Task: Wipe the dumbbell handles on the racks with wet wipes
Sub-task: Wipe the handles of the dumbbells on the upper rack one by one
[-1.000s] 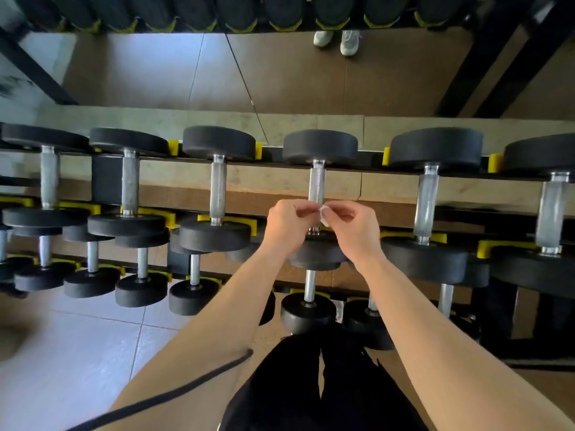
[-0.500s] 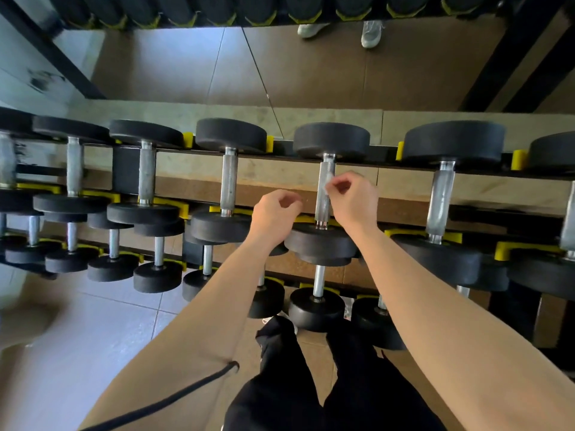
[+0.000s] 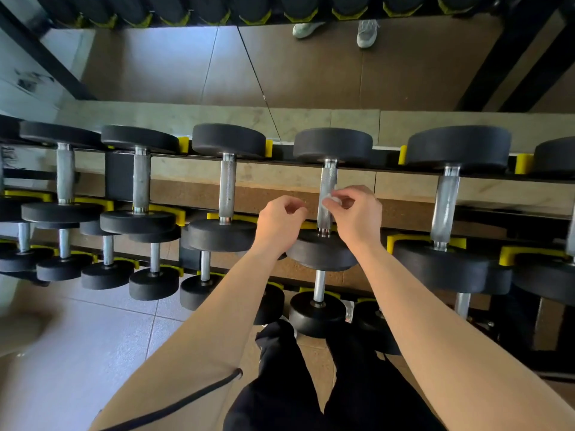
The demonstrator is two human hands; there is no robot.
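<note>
Head: wipe (image 3: pixel 332 199) in right grip (image 3: pixel 357 216), at handle (image 3: pixel 328 181)

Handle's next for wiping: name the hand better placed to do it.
Right. The right hand pinches the wet wipe at the handle; the left hand, beside it, holds nothing.

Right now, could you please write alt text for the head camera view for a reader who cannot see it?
A person's right hand pinches a small white wet wipe at a knurled steel dumbbell handle on the upper rack, while the left hand, fingers curled and empty, hovers beside it. Black dumbbells line the rack on either side.
</note>
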